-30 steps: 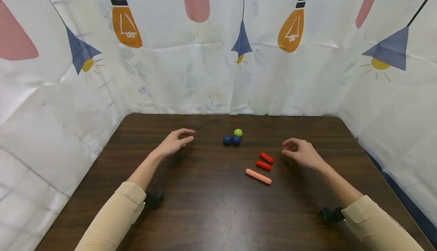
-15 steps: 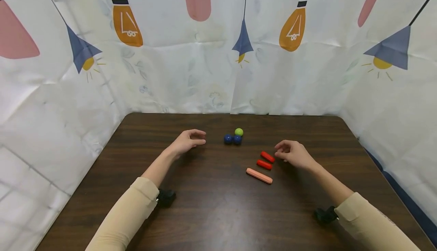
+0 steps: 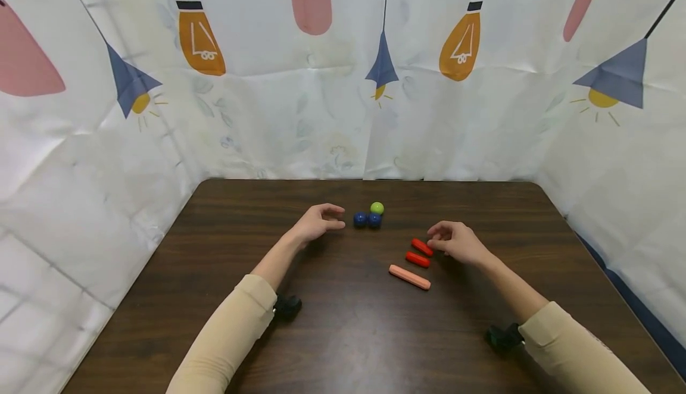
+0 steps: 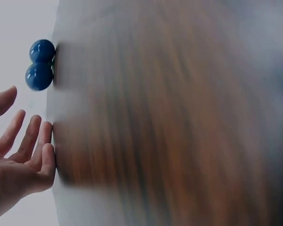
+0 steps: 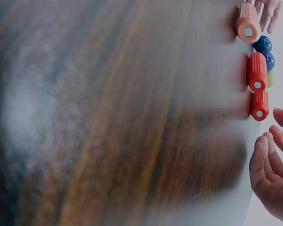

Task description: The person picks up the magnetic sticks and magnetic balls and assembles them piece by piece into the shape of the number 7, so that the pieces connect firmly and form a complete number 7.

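Note:
My left hand [image 3: 320, 222] is held with relaxed, spread fingers just left of two shiny blue balls [image 3: 367, 220]; nothing lies between its fingers. A lime green ball [image 3: 377, 208] sits right behind the blue pair. To the right, my right hand [image 3: 457, 241] hovers at the end of the farther red ribbed rod [image 3: 422, 247], thumb and fingers loosely bent. In the right wrist view a small gap separates the thumb from that rod. A second red rod [image 3: 417, 259] and a longer peach rod [image 3: 409, 277] lie nearer; their ends show round metal discs in the right wrist view.
The dark wood-grain table [image 3: 343, 334] ends at a far edge against a white printed curtain [image 3: 268, 120], which also hangs along both sides. Dark wrist-camera mounts [image 3: 287, 307] sit below each forearm, close over the table.
My left hand has moved right, up to the blue balls. The right hand has come left to the farther red rod. Balls and rods keep their places.

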Motion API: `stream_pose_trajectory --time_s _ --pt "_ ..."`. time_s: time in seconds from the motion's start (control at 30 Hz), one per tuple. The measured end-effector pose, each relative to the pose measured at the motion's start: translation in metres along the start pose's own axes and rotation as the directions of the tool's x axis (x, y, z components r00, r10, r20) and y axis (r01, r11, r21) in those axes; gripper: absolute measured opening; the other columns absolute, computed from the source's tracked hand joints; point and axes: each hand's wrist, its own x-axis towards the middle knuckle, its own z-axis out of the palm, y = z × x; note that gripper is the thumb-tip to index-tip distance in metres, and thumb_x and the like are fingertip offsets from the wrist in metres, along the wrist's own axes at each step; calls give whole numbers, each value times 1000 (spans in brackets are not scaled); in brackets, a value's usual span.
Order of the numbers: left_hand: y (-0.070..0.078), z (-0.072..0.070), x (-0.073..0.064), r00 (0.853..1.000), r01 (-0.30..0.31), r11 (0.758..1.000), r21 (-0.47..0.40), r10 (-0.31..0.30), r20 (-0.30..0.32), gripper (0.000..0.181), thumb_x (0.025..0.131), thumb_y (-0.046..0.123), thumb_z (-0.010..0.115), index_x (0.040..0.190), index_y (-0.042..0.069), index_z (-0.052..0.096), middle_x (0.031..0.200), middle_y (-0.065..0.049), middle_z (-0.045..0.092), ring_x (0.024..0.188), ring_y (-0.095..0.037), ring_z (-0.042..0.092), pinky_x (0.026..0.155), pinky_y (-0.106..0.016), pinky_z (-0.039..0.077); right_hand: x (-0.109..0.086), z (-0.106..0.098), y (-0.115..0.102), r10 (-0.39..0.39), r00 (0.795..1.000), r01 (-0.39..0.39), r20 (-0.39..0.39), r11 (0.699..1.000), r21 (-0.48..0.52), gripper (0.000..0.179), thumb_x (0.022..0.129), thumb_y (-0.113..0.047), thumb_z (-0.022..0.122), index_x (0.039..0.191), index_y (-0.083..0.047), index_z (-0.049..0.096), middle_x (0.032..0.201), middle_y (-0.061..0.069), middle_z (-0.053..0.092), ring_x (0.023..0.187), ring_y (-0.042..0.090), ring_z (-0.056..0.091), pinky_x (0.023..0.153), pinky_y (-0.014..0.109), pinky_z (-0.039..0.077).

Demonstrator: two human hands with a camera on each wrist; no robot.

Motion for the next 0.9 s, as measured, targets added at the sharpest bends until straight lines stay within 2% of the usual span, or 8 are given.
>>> stream_pose_trajectory --time_s 0.33,0.5,0.7,0.9 --pt "6 20 18 1000 -22 1000 -1 22 17 47 97 14 73 140 1 58 135 -16 60 126 -31 55 103 -46 46 4 4 1 -7 1000 7 12 1000 -6 30 96 -17 73 118 2 67 99 9 66 78 20 62 68 33 54" --pt "9 27 23 1000 -24 1000 2 24 8 46 96 12 75 138 3 60 134 -15 60 123 -30 57 101 -44 48 6 5 0 -21 1000 21 18 1000 -8 30 96 -18 73 118 1 67 99 9 66 80 21 62 70 35 53" --pt "10 31 26 1000 -18 1000 23 18 -25 47 94 13 77 137 2 60 132 -15 60 119 -30 59 96 -44 50 7 6 -1 -33 999 33 26 999 -10 30 96 -19 74 118 1 67 100 8 66 85 22 62 73 38 53" --pt "10 33 29 999 -16 997 71 19 -30 50 93 16 79 137 4 61 133 -15 60 116 -30 59 94 -42 51 7 8 0 -24 999 25 28 1000 -10 29 96 -19 74 118 -2 68 101 8 66 85 23 62 73 37 53"
